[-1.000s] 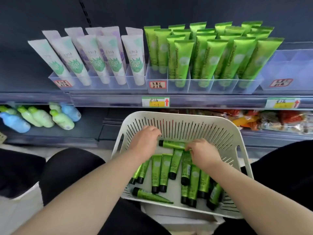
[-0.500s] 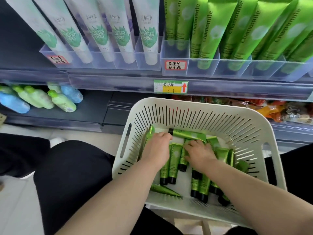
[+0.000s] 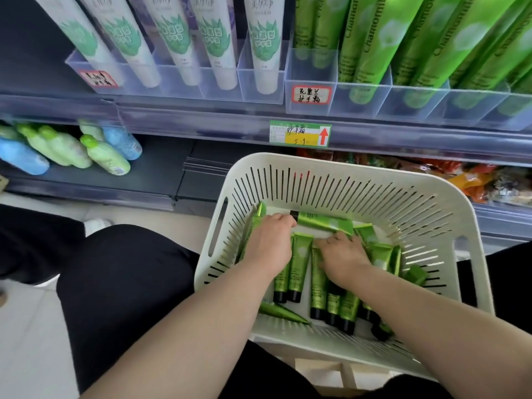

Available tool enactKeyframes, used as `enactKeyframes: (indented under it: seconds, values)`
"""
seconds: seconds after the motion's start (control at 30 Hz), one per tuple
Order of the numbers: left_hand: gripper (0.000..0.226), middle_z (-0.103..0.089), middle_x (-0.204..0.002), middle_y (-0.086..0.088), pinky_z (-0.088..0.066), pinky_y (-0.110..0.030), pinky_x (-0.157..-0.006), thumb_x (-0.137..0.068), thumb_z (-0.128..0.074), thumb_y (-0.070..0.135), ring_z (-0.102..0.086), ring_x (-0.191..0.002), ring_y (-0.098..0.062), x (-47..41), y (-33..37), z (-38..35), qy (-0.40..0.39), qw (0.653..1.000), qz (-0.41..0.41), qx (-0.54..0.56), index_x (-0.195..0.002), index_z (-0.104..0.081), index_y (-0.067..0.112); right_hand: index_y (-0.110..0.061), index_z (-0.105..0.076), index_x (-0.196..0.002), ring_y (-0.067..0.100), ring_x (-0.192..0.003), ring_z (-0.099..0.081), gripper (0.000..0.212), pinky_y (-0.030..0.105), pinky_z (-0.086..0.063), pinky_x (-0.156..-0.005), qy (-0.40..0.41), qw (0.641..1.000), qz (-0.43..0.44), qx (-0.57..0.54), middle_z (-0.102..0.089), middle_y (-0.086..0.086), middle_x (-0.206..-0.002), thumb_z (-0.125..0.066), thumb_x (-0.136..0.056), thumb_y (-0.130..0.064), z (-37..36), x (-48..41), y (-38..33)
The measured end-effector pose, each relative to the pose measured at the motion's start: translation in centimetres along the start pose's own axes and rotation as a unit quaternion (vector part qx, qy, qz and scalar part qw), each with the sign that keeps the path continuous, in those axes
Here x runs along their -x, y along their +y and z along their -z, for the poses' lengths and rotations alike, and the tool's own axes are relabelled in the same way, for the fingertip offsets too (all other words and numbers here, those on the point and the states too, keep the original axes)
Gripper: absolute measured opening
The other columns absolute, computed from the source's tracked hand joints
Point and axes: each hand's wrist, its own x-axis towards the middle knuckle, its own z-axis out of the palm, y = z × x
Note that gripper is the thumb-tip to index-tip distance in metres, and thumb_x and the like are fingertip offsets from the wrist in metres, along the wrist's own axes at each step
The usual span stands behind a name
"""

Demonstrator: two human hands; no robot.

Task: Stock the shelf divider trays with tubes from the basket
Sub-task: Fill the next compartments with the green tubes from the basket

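Observation:
A white slotted basket (image 3: pixel 345 168) rests on my lap and holds several small green tubes with black caps (image 3: pixel 299 269). One tube (image 3: pixel 325 221) lies crosswise at the far end. My left hand (image 3: pixel 270 246) is inside at the left wall, its fingers curled round green tubes whose ends poke up past the knuckles. My right hand (image 3: pixel 342 257) lies palm down in the middle, with its fingers curled onto the tubes under it. Above, clear divider trays (image 3: pixel 359 102) hold tall green Chamomile tubes (image 3: pixel 371 38).
White aloe tubes (image 3: pixel 172 38) fill the left-hand trays. A price tag with a red arrow (image 3: pixel 299 133) sits on the shelf edge. Blue and green bottles (image 3: pixel 106 154) lie on the lower shelf at left, snack packets (image 3: pixel 475 180) at right. My black-trousered knee (image 3: pixel 123 283) is left of the basket.
My head has moved closer and lower, so the shelf and basket look larger. Both hands have drawn together over the tubes, the left one gathering tubes against the left wall.

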Motion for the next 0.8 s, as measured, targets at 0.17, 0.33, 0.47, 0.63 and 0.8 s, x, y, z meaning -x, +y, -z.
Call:
enactKeyframes:
  seconds: [0.17, 0.33, 0.47, 0.63, 0.8]
  values:
    - [0.040, -0.057, -0.129, 0.000, -0.043, -0.027, -0.093, -0.091, -0.055, 0.000, -0.050, -0.118, -0.016, -0.2, -0.2, -0.1, 0.004, 1.000, -0.006, -0.005, -0.128, -0.056, 0.017, -0.024, -0.042, -0.136, 0.026, -0.126, -0.035, 0.062, 0.047, -0.027, -0.105, 0.001, 0.997, -0.023, -0.069, -0.047, 0.004, -0.133, -0.065, -0.082, -0.044, 0.1, -0.1, -0.4]
    - [0.040, -0.056, -0.130, 0.001, -0.042, -0.026, -0.094, -0.091, -0.055, 0.001, -0.051, -0.118, -0.015, -0.5, -0.5, 0.1, -0.014, 1.000, -0.002, -0.005, -0.127, -0.057, 0.017, -0.028, -0.061, -0.116, 0.012, -0.089, -0.057, 0.034, 0.026, -0.051, -0.076, -0.040, 0.955, 0.012, -0.293, -0.059, -0.005, -0.102, -0.071, -0.083, -0.027, 3.8, 1.7, 1.8]
    - [0.036, -0.060, -0.126, -0.001, -0.045, -0.029, -0.093, -0.089, -0.060, 0.003, -0.055, -0.114, -0.016, -0.6, -0.2, 0.1, -0.021, 1.000, -0.004, -0.019, -0.123, -0.060, 0.017, -0.029, -0.064, -0.104, 0.008, -0.085, -0.056, 0.021, 0.021, -0.043, -0.076, 0.043, 0.939, 0.035, -0.338, -0.058, -0.013, -0.092, -0.068, -0.086, -0.020, 6.5, 3.6, 3.6]
    - [0.050, -0.053, -0.132, -0.008, -0.051, -0.035, -0.088, -0.087, -0.052, -0.004, -0.058, -0.110, -0.025, -2.6, 0.6, -0.8, -0.134, 0.988, 0.018, -0.068, -0.131, -0.054, 0.022, -0.030, -0.068, -0.102, 0.012, -0.093, -0.053, 0.019, 0.027, -0.045, -0.083, 0.197, 0.936, 0.033, -0.288, -0.067, -0.013, -0.094, -0.066, -0.086, -0.021, 8.4, 5.6, 5.0]
    - [0.077, -0.043, -0.133, -0.014, -0.050, -0.035, -0.084, -0.077, -0.047, -0.013, -0.058, -0.109, -0.031, -3.8, 2.4, -2.7, -0.250, 0.953, 0.038, -0.167, -0.144, -0.039, 0.024, -0.029, -0.067, -0.110, 0.016, -0.101, -0.055, 0.022, 0.030, -0.046, -0.085, 0.232, 0.930, 0.005, -0.286, -0.069, -0.011, -0.103, -0.061, -0.090, -0.022, 7.2, 6.6, 5.9]
